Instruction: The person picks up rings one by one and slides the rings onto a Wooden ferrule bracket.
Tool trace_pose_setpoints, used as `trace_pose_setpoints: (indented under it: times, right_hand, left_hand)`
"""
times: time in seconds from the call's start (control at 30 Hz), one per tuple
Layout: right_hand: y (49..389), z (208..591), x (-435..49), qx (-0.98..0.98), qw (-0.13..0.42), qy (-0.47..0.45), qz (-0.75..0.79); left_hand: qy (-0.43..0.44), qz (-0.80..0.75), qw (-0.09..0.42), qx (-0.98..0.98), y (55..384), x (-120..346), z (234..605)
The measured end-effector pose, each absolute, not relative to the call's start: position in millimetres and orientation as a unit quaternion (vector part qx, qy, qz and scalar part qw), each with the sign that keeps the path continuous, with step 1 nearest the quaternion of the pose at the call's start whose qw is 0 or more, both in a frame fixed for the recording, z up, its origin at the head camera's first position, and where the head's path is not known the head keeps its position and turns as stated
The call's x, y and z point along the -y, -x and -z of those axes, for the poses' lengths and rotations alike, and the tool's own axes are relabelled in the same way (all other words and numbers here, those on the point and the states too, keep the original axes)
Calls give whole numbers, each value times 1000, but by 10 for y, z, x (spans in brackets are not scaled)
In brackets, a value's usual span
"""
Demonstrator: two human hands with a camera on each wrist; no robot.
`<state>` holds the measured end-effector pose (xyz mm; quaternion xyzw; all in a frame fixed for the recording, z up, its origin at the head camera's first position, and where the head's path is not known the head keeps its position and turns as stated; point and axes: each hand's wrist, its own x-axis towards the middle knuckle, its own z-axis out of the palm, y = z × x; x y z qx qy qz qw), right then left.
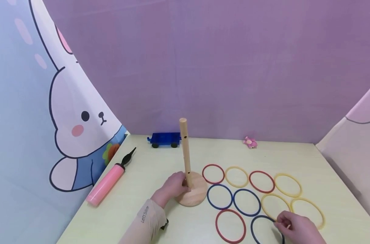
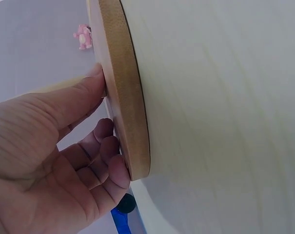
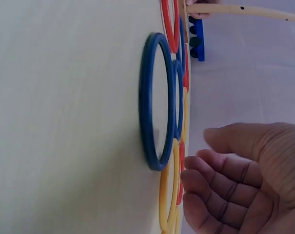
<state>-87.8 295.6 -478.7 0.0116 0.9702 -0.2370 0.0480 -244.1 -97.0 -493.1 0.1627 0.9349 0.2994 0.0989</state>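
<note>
A wooden ring-toss stand, with an upright post [image 1: 186,152] on a round base [image 1: 198,193], stands left of several flat rings. My left hand [image 1: 173,185] grips the foot of the post; in the left wrist view its thumb and fingertips lie against the base [image 2: 127,97]. At the lower right, my right hand [image 1: 297,227] hovers beside a dark blue ring [image 1: 252,228] and a yellow ring [image 1: 262,203]. The right wrist view shows that hand's fingers [image 3: 201,183] loosely bent, thumb apart, with nothing between them, near the blue ring [image 3: 146,102].
More red, yellow and blue rings lie in rows, among them a red ring [image 1: 216,223]. A pink hand pump [image 1: 107,184] lies at the left edge. Toward the back are a blue toy cart [image 1: 165,139] and a small pink toy figure [image 1: 250,142], before a purple cloth [image 1: 233,67].
</note>
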Motion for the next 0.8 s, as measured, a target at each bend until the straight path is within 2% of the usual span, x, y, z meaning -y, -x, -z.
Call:
trace_pose_setpoints:
  times: [0.27, 0.57, 0.8]
  right_hand:
    - [843, 4917, -2981, -971, 70, -32, 227]
    - [869, 5080, -3028, -971, 72, -45, 223]
    - [896, 5099, -3054, -969, 104, -55, 218]
  left_hand:
    - [-148, -305, 111, -934, 2443, 970, 4930]
    - [-160, -298, 100, -936, 2450, 972, 4964]
    - [-159, -303, 98, -935, 2443, 973, 4951]
